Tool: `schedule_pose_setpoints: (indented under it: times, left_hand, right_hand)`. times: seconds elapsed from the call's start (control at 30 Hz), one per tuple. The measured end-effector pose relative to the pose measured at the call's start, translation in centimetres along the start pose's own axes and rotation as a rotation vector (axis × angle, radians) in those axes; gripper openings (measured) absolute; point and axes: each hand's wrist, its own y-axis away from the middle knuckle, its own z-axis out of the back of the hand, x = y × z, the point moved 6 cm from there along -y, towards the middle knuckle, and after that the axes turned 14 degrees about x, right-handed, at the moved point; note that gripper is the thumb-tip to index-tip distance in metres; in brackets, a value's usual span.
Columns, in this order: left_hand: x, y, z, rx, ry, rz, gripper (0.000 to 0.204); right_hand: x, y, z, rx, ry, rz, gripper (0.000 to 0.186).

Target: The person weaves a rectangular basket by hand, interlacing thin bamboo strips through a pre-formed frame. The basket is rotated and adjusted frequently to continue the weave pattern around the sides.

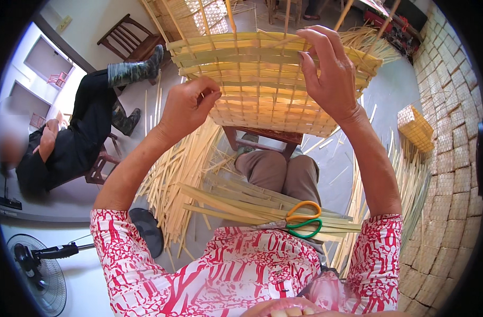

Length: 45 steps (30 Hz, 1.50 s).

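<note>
A partly woven basket (273, 90) of yellow-green bamboo strips stands tilted in front of me, with bare upright strips rising from its far edge. My left hand (191, 105) is closed at its left side, thumb and forefinger pinched together against the weave. Over the upper edge on the right, my right hand (331, 74) grips the weave, thumb on the near face and fingers bent across the top strips. Across my lap lie loose flat bamboo strips (225, 203). Scissors (304, 219) with one orange and one green handle loop rest on them.
A wooden stool (236, 138) stands beneath the basket. Cut strips (172, 185) cover the floor to the left, more to the right. Stacked woven baskets (453, 185) line the right side. At left are a seated person (72, 137), a wooden chair (127, 39) and a fan (38, 272).
</note>
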Motion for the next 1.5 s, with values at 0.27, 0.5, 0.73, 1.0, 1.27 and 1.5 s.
schedule_pose_setpoints:
  times: [0.27,0.5,0.73,1.0,1.27,1.5]
  left_hand:
    - [0.5,1.1,0.9,0.064,-0.130,-0.036,0.009]
    - [-1.7,-2.2,5.0,-0.115,-0.643,-0.297,0.015]
    - [-6.3,-8.9,9.2,-0.024,-1.118,-0.750,0.018]
    - [-7.1,-10.2,8.3,0.273,-1.210,-0.920,0.011]
    - [-7.7,-10.9,7.5,0.336,-1.267,-1.041,0.005]
    - [-6.4,-12.0,5.2,0.277,-1.419,-0.433,0.015]
  right_hand:
    - [-0.2,-2.2,1.5,-0.111,0.089,0.092,0.038]
    - [4.9,-5.6,-5.7,0.391,-0.330,-0.198,0.017]
    - [4.1,-10.3,-10.6,0.656,-0.750,-0.447,0.029]
    - [3.4,-9.3,-10.4,0.599,-0.959,-0.506,0.029]
    - [2.4,-9.2,-11.8,0.463,-1.088,-0.494,0.022]
    - [1.0,-9.1,-13.8,0.342,-1.098,-0.516,0.019]
